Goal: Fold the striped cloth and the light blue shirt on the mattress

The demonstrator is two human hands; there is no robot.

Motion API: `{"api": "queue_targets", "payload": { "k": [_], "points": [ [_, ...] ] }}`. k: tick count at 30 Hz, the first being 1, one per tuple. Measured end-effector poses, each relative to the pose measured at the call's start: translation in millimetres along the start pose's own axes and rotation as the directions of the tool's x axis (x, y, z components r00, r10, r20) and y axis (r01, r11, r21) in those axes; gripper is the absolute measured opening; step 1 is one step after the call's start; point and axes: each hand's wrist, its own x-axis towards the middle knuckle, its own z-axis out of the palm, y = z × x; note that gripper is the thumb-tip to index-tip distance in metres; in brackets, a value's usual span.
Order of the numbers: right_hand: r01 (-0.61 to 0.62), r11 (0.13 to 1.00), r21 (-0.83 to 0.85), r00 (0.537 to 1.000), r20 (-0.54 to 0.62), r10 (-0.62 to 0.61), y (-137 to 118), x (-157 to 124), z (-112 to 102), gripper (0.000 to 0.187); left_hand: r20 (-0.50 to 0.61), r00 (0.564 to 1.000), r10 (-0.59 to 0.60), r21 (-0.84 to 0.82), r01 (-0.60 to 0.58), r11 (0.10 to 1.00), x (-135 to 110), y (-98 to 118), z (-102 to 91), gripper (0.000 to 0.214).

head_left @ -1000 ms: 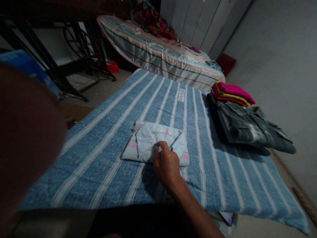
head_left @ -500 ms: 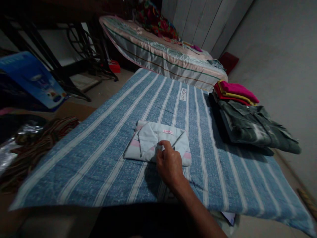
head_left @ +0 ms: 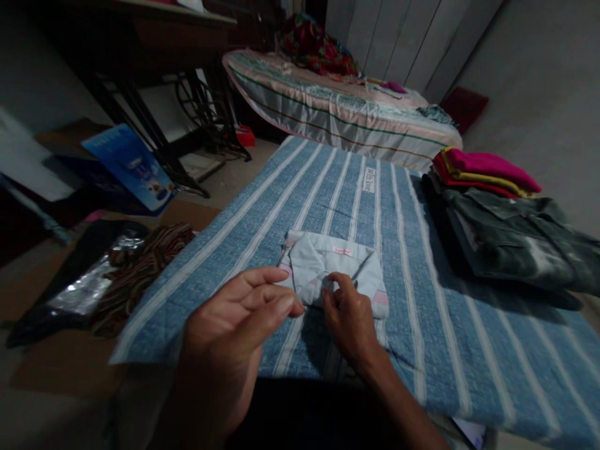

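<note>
A folded light grey shirt (head_left: 359,251) with pink patches, a pointed collar and a small pink-lettered label lies on a blue, white-striped cloth (head_left: 262,215). My right hand (head_left: 351,315) is at the shirt's near middle, just below the collar. Its index finger and thumb are bent together on the fabric there. My left hand (head_left: 234,331) hovers close to the camera, left of and nearer than the shirt. The thumb tip meets a fingertip in a pinch while other fingers curl loosely; anything between them is too small to tell.
To the right is a stack of folded clothes, with a dark green garment (head_left: 520,231) and a magenta one (head_left: 497,170). Beyond stands a bed-like surface with a satin cover (head_left: 347,119). At left are a sewing-machine stand (head_left: 201,112), a blue box (head_left: 134,169) and striped fabric (head_left: 140,275).
My left hand has come into view from below, fingers pinched. My right hand stays at the same spot on the shirt. The camera view has turned slightly left.
</note>
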Motion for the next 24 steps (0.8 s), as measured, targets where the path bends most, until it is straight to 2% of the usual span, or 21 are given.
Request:
{"api": "queue_targets", "payload": {
  "k": [2, 4, 5, 7, 10, 12, 15, 18, 21, 24],
  "points": [
    [0.015, 0.999, 0.029, 1.0, -0.009, -0.014, 0, -3, 0, 0.031, 0.002, 0.999, 0.032, 0.072, -0.032, 0.997, 5, -15, 10.5, 0.022],
    [0.025, 0.998, 0.052, 1.0, -0.011, -0.025, 0, -7, 1, 0.032, 0.019, 0.984, 0.175, 0.265, -0.174, 0.948, 9, -33, 19.7, 0.019],
    [0.03, 0.998, 0.06, 1.0, -0.009, -0.029, 1, -8, 1, 0.033, 0.054, 0.961, 0.272, 0.358, -0.273, 0.893, 10, -42, 23.2, 0.017],
    [0.036, 0.997, 0.062, 0.999, -0.008, -0.036, 1, -11, 2, 0.033, 0.159, 0.886, 0.435, 0.477, -0.454, 0.753, 14, -55, 28.3, 0.015],
    [0.053, 0.997, 0.049, 0.999, 0.005, -0.053, 2, -14, 3, 0.034, 0.276, 0.788, 0.551, 0.549, -0.599, 0.583, 20, -67, 32.7, 0.015],
    [0.065, 0.997, 0.035, 0.998, 0.011, -0.065, 1, -15, 4, 0.035, 0.317, 0.762, 0.564, 0.586, -0.625, 0.516, 24, -72, 35.0, 0.015],
    [0.089, 0.996, 0.014, 0.996, 0.016, -0.089, -2, -17, 3, 0.036, 0.354, 0.756, 0.55, 0.631, -0.627, 0.457, 29, -77, 38.3, 0.017],
    [0.139, 0.99, 0.013, 0.99, 0.002, -0.139, -4, -20, 2, 0.034, 0.353, 0.759, 0.546, 0.649, -0.619, 0.441, 33, -80, 41.7, 0.019],
    [0.206, 0.978, 0.039, 0.977, -0.061, -0.204, -3, -25, -1, 0.031, 0.323, 0.771, 0.549, 0.67, -0.596, 0.442, 35, -79, 45.2, 0.016],
    [0.257, 0.965, 0.058, 0.96, -0.127, -0.249, 0, -29, -8, 0.028, 0.316, 0.775, 0.547, 0.709, -0.576, 0.407, 36, -76, 48.5, 0.014]
  ]
}}
